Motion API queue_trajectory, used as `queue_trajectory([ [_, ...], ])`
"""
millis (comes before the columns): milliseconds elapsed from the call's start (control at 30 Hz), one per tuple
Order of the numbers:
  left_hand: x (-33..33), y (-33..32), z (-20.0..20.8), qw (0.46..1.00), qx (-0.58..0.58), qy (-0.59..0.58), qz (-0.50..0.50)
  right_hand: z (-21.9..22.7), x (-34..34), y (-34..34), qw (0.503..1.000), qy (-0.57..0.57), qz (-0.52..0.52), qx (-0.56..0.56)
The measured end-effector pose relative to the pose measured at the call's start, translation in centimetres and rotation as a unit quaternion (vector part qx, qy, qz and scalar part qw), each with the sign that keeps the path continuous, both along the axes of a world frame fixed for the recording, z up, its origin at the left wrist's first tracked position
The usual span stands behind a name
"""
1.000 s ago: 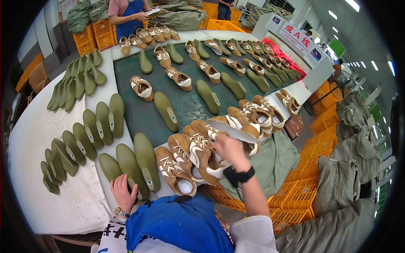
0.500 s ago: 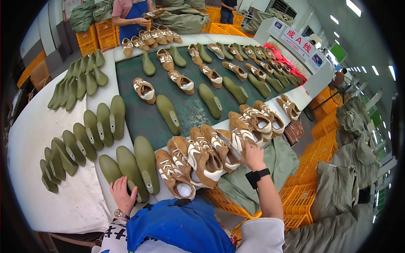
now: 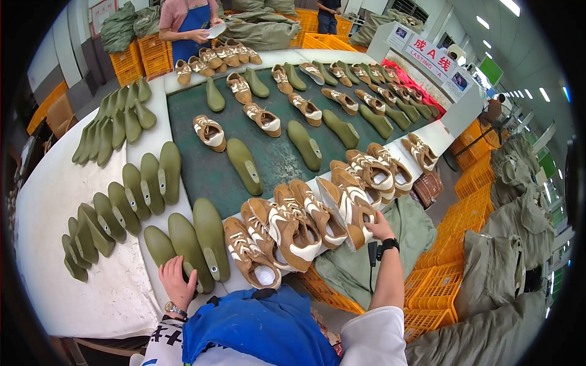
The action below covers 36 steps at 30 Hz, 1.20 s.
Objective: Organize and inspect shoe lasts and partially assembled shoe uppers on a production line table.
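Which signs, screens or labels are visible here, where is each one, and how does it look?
Long sign: far right, on the white partition beyond the belt; a white strip with red characters.
Small panel: left of that sign; a bluish picture, perhaps a screen.
Second small panel: right of the sign; similar.
Green board: behind, upper right; plain green rectangle.
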<state>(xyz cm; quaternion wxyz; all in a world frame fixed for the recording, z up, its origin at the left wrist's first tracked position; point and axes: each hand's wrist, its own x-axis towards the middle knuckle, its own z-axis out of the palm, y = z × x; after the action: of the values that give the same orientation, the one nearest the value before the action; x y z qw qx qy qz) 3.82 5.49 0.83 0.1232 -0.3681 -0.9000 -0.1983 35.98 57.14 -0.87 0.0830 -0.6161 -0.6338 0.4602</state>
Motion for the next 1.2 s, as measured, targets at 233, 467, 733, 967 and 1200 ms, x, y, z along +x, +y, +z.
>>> queue_trajectory([
  [233,0.1,-0.1,0.0,1.0,0.0,0.001,-0.001,2.7,-1.9,1.1,0.945,-0.104,0.037,0.309],
  [467,0.1,0.5,0.0,1.0,0.005,0.007,-0.001,4.6,-2.1,0.4,0.948,-0.194,0.123,0.218],
  [733,0.0,0.8,0.2,1.0,-0.005,-0.003,0.009,6.0,-9.1,7.6,0.782,-0.263,0.187,0.534],
  [967,0.3,0.7,0.5,0.999,-0.021,-0.022,0.026,0.2,-12.5,12.3,0.714,-0.493,0.246,0.431],
  [1200,0.6,0.6,0.6,0.999,-0.039,-0.011,0.028,-0.3,-13.0,12.9,0.721,-0.503,0.23,0.418],
])
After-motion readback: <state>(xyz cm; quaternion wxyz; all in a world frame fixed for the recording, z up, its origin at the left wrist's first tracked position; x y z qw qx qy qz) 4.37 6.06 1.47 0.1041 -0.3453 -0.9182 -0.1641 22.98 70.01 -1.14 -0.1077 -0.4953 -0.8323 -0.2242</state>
